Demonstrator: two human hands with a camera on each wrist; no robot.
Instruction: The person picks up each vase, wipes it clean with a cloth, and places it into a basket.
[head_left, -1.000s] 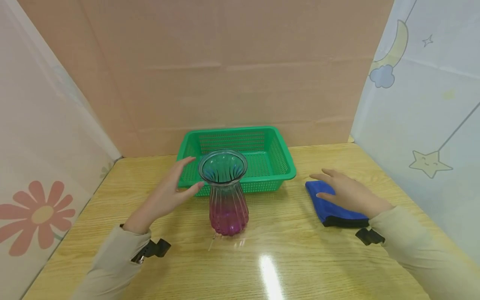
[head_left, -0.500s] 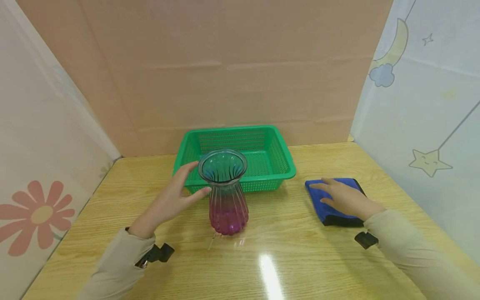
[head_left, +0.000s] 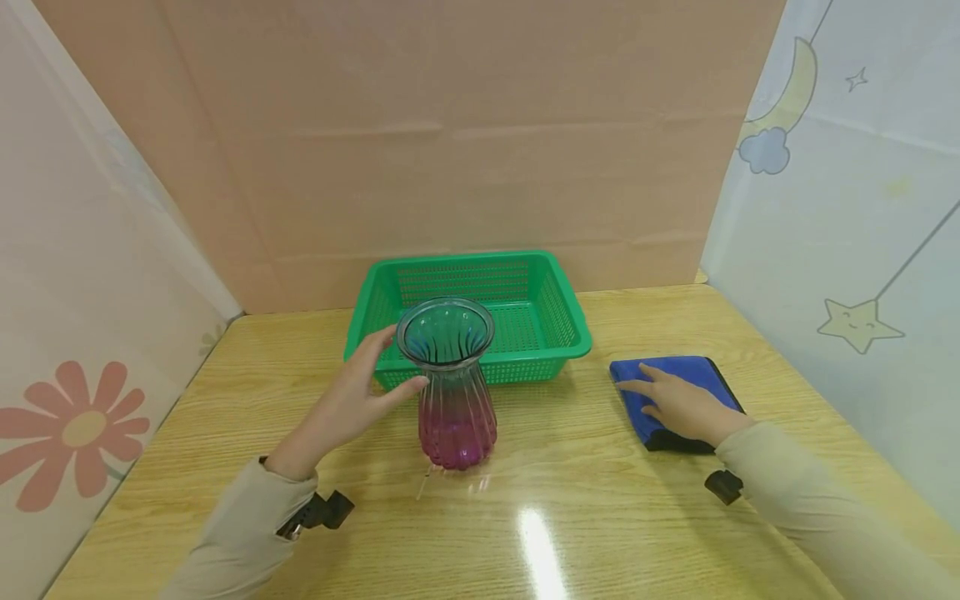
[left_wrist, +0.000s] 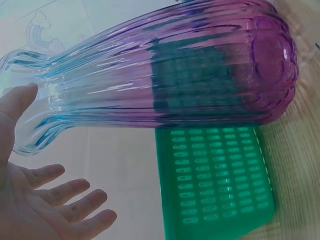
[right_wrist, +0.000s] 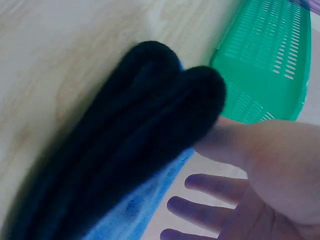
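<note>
A ribbed glass vase (head_left: 457, 421), clear teal at the flared top and purple at the base, stands upright on the table. Beside its neck is my left hand (head_left: 347, 408), thumb and fingers spread. The left wrist view puts the thumb across the vase's neck, while the other fingers reach out apart from the glass; whether the thumb touches cannot be told. To the right, my right hand (head_left: 678, 406) lies over a folded blue cloth (head_left: 697, 371) with black edging, fingers extended. In the right wrist view, the thumb is against the cloth's folded black edge (right_wrist: 150, 115).
A green plastic basket (head_left: 525, 371) with slotted walls stands right behind the vase, partly hidden by it. Behind the wooden table (head_left: 600, 517) hangs a plain peach backdrop (head_left: 480, 167). Patterned sheets line both sides.
My left hand has moved right, closer to the vase's neck. My right hand has come down and slightly left onto the blue cloth. Vase and basket stay put.
</note>
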